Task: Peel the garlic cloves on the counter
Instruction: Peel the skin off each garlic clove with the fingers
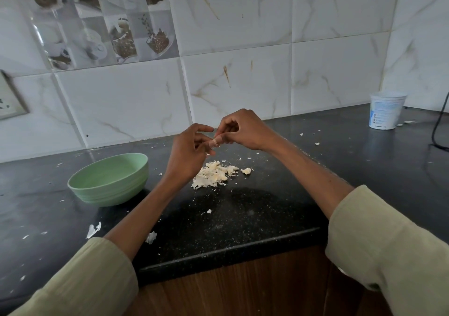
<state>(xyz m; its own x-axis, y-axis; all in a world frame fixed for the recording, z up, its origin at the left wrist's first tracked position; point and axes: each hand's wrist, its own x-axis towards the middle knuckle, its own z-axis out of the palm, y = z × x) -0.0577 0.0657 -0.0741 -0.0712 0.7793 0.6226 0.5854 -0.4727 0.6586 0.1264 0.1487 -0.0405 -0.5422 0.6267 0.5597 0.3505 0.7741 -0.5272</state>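
Above the black counter (243,218) both hands meet around one small garlic clove (215,141). My left hand (188,155) holds the clove from below with curled fingers. My right hand (240,129) pinches the clove or its skin from the right with thumb and fingertips. Most of the clove is hidden by the fingers. Below the hands lies a pile of garlic cloves and papery skins (215,174), with one loose piece (246,170) beside it.
A pale green bowl (109,182) stands left of the pile. A white plastic tub (386,110) sits at the back right near a black cable (437,126). Skin scraps (93,229) litter the counter. The counter's front edge (230,252) runs close below my forearms.
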